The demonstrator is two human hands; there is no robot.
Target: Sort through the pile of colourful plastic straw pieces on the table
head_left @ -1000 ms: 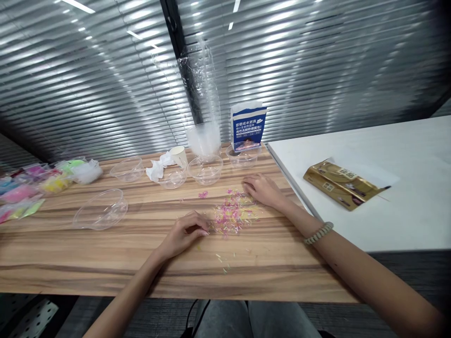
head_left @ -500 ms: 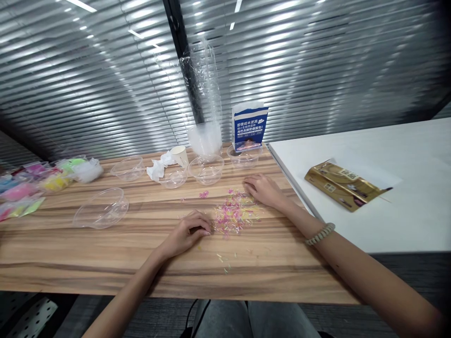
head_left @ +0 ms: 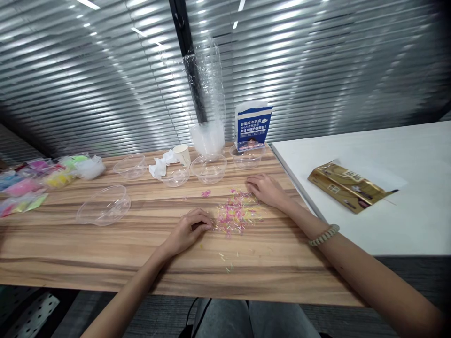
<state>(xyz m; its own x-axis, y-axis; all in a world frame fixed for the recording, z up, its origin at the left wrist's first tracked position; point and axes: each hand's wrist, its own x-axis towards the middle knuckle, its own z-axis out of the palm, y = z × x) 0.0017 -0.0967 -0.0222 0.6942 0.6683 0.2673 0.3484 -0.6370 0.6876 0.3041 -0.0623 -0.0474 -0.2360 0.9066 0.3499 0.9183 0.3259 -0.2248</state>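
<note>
A loose pile of tiny pink and yellow pieces [head_left: 234, 213] lies on the wooden table [head_left: 141, 253]. At the pile's left edge is my left hand [head_left: 188, 231], its thumb and fingertips pinched together; whatever is between them is too small to make out. My right hand [head_left: 266, 188] rests at the upper right of the pile, fingers curled down to the tabletop, their tips partly hidden. A small pink cluster [head_left: 206, 193] lies apart, above my left hand. Several pale slivers [head_left: 229, 268] are scattered below the pile.
Clear bowls [head_left: 208, 169] stand behind the pile, with a paper cup [head_left: 182, 154], crumpled tissue [head_left: 158, 168] and a blue bag [head_left: 252, 126]. A large clear bowl [head_left: 104, 206] and colourful packets [head_left: 26, 186] are on the left. A gold wrapper [head_left: 352, 185] lies on the white table [head_left: 416, 225].
The whole view has shifted slightly, with things a little further right. Both hands keep nearly the same places beside the pile.
</note>
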